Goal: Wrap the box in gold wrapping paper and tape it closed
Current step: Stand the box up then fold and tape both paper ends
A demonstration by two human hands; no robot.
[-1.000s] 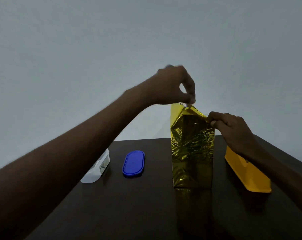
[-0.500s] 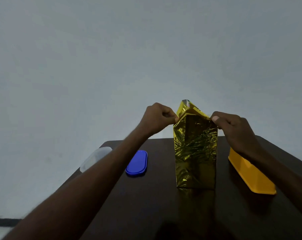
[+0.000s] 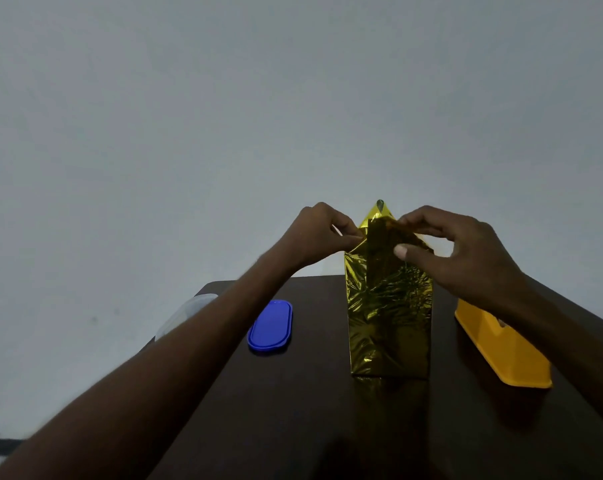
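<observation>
Standing upright near the middle of a dark wooden table (image 3: 293, 410): a tall box wrapped in crinkled gold wrapping paper (image 3: 389, 306), its base flat on the tabletop, its reflection faintly visible in the surface just in front. Peaked at the top, with a folded triangular flap (image 3: 379, 211) rising to a point between the two hands and a darker folded panel lying over the upper front face. At the upper left corner of the parcel, the left hand (image 3: 319, 233), fingers curled, thumb and fingertips pinching the paper edge where the fold meets the side. At the upper right, the right hand (image 3: 455, 247), curled over the top of the fold, fingertips gripping the paper near the peak and the thumb (image 3: 405, 252) pressed flat against the front face just below. Both forearms reaching in from the lower corners of the view. Left of the box and apart from it, a blue oval plastic lid (image 3: 270, 325) lying flat on the table. Farther left, at the table's edge and partly hidden behind the left forearm, a clear plastic container (image 3: 184, 315), blurred. Right of the box, a yellow plastic tray (image 3: 500, 351) lying lengthwise, partly covered by the right wrist; contents not discernible. Behind everything, a plain pale wall (image 3: 293, 98). Dim light overall.
</observation>
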